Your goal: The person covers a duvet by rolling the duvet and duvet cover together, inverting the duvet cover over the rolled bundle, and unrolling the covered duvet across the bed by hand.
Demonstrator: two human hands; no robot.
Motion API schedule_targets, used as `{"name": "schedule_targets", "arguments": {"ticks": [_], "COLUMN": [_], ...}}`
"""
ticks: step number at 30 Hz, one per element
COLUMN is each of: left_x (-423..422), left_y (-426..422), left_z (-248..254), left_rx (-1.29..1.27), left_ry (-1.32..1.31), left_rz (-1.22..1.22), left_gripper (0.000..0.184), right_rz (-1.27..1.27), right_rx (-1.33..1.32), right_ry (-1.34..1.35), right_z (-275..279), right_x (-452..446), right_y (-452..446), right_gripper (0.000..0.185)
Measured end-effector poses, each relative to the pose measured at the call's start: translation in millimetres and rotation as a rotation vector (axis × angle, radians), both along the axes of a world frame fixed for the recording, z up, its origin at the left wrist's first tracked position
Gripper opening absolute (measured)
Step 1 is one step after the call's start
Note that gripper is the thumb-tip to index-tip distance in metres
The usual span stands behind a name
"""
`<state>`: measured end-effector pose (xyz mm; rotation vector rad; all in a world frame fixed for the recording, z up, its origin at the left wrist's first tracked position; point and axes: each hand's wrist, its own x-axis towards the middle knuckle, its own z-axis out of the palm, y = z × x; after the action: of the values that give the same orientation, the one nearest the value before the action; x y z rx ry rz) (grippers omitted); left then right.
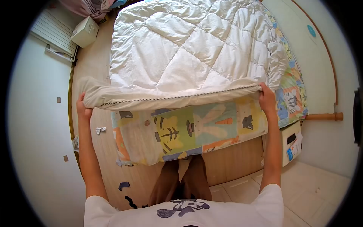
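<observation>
A white quilted comforter [189, 56] is spread over the bed. Its near edge, with black-and-white striped piping, is lifted and stretched between my two hands. My left hand [83, 108] is closed around the left corner, where the fabric bunches and blurs a little. At the other end, my right hand [266, 97] grips the edge near the right corner. Below the raised edge, a patchwork animal-print sheet [211, 125] with a rabbit and a carrot covers the mattress and hangs toward my legs.
A white headboard [302, 45] with wooden trim stands on the right, above a small white box [291, 143]. At the back left is a white cabinet [85, 32]. Small dark items, including a dark blue cloth [123, 185], and a crumpled white item [100, 130] lie on the floor.
</observation>
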<state>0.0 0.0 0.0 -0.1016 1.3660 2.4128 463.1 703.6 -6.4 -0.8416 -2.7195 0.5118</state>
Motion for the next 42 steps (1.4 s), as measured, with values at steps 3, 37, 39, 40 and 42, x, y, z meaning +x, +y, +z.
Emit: {"name": "schedule_targets", "arguments": {"ticks": [3,37,39,40,42], "left_x": [53,222,223,217,199], "left_y": [-16,-143,-145,-135,-116], "left_z": [63,-266,-288,-287,-268], "left_rx": [-0.08,-0.304,-0.388,-0.454,-0.496], "left_ry": [0.095,-0.322,-0.4,-0.452,-0.389], "left_rz": [0.093,0.415,0.39,0.378,0.336], "left_gripper": [0.04,0.043,0.043,0.042,0.043], "right_rz": [-0.099,-0.04,-0.027,-0.016,0.046], "right_rx": [0.327,-0.102,-0.146,-0.169,-0.166], "right_ry": [0.409,-0.094,-0.301,-0.401,-0.405], "right_z": [23,-127,-161,-173,-185], "right_x": [43,141,135,127,119], "right_y": [-50,-163,-155,-152,-127], "right_gripper": [0.038,0.027,0.026,0.026,0.024]}}
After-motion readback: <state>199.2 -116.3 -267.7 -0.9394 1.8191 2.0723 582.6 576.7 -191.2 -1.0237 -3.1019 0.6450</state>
